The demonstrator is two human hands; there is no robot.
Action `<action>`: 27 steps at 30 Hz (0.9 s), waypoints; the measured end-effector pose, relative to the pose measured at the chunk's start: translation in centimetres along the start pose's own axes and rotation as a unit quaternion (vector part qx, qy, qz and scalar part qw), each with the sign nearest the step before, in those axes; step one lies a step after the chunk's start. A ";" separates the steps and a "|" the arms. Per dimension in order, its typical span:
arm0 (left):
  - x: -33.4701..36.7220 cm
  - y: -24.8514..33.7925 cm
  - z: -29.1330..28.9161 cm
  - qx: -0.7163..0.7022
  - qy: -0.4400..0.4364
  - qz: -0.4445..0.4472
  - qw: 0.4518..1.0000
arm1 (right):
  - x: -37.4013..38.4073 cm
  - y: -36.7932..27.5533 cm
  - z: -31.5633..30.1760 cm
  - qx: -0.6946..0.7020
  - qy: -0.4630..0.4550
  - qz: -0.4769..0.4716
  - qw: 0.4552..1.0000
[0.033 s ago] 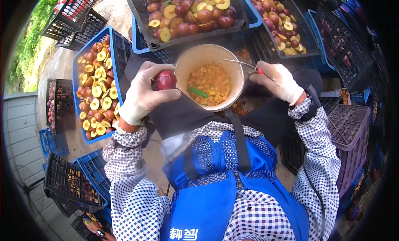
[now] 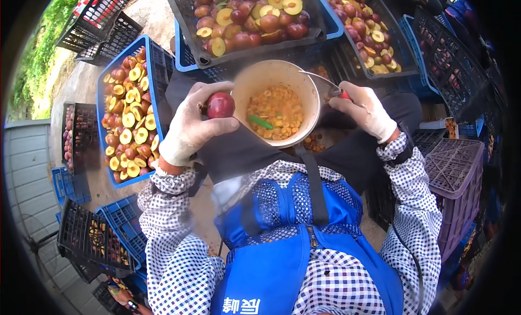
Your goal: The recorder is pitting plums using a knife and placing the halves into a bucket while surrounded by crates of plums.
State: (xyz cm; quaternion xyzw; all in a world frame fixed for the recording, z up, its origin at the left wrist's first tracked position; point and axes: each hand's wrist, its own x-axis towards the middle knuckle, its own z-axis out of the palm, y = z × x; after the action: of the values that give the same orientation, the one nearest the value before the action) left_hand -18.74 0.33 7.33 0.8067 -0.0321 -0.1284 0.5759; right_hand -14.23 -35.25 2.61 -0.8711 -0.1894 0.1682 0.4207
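Observation:
My left hand (image 2: 190,122), in a pale work glove, pinches a whole dark-red plum (image 2: 221,105) between thumb and fingers at the left side of a cream bucket (image 2: 271,73). To the bucket's right, my gloved right hand (image 2: 369,111) is closed round the red handle of a knife (image 2: 344,94). Its thin, curved blade reaches left over the bucket's far-right rim, apart from the plum. Wet orange-brown plum stones (image 2: 282,106) lie in the bottom of the bucket. Among them rests a green object (image 2: 260,121), perhaps a tool handle. The bucket stands between my knees.
Left of me, a blue crate (image 2: 100,119) is heaped with halved plums (image 2: 130,119). Beyond the bucket, a dark crate (image 2: 202,60) holds halved and whole plums, with another full crate (image 2: 391,75) to its right. A purple crate (image 2: 456,168) stands by my right elbow. Several crates lie lower left.
Both hands keep their grips. The plum and my left hand sit slightly further right and lower in the picture, and the whole view has shifted a little.

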 end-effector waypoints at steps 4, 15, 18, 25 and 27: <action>1.0 0.4 4.0 -0.230 0.006 0.010 0.973 | 0.3 -4.9 3.5 0.352 0.074 0.088 0.929; 3.8 -3.0 12.1 0.055 0.312 0.256 0.914 | 6.0 -7.9 10.6 0.092 0.361 -0.197 0.907; 3.4 -2.5 12.7 0.044 0.296 0.254 0.919 | 4.9 -9.7 10.5 0.432 0.258 -0.021 0.864; 3.4 -1.9 12.5 -0.207 0.204 0.106 0.951 | 6.0 -9.8 11.5 0.434 0.325 -0.071 0.837; 3.2 -2.2 12.8 -0.416 0.162 -0.013 0.895 | 5.8 -9.4 10.8 0.257 0.361 -0.119 0.889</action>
State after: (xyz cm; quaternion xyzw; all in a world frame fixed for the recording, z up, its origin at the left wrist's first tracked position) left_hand -18.97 -11.33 0.81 0.5033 0.1286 -0.0051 0.8545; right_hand -15.84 -19.91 3.01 -0.7039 -0.0767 -0.1661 0.6863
